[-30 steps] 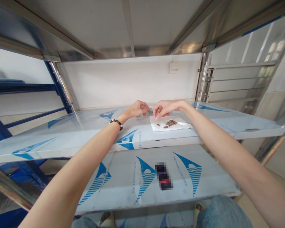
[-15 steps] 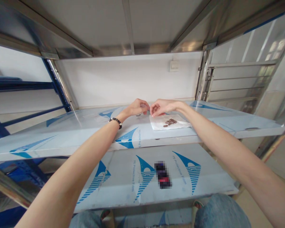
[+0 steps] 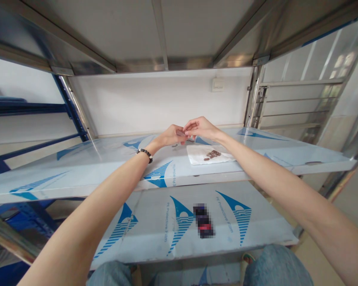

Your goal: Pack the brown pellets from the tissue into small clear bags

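From here, I see the left hand (image 3: 173,136) curled round a small see-through thing (image 3: 180,133). The right hand (image 3: 197,128) bends in at it — I can't tell if it pinches anything. Brown pills (image 3: 212,154) lie on white paper (image 3: 193,154). I'd keep these 2 hands steady.

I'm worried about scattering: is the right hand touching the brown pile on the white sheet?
Apart. The head view shows a visible strip of the white sheet between the right hand and the brown pile.
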`<state>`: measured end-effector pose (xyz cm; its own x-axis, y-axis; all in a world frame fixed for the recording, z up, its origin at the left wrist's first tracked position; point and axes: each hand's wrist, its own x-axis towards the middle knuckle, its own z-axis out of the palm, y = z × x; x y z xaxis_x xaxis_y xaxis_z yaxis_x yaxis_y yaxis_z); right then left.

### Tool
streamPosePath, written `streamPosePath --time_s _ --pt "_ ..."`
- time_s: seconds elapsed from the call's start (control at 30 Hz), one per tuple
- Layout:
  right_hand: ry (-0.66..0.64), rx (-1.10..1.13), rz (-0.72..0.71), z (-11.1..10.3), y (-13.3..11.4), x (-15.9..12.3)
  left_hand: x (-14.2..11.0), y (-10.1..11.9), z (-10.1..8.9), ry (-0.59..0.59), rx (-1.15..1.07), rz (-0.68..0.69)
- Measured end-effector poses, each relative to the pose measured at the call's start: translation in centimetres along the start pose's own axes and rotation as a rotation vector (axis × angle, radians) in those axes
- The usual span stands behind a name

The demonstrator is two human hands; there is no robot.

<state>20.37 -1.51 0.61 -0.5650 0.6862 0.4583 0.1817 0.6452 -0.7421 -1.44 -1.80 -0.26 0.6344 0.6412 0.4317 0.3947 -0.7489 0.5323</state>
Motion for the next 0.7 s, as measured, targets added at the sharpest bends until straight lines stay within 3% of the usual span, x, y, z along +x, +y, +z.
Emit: streamPosePath --time_s 0.23,0.43,0.7 --pt "0.080 -0.008 -0.064 0.0 -0.5 -0.1 0.2 0.1 0.2 0.028 -0.034 -0.013" --pt "0.050 -0.051 -0.070 0.0 -0.6 -0.3 0.2 0.7 0.6 0.020 -0.065 -0.040" --pt "0.100 -0.171 -0.051 -1.3 0.5 0.4 0.8 -0.8 0.1 0.099 -0.068 -0.094"
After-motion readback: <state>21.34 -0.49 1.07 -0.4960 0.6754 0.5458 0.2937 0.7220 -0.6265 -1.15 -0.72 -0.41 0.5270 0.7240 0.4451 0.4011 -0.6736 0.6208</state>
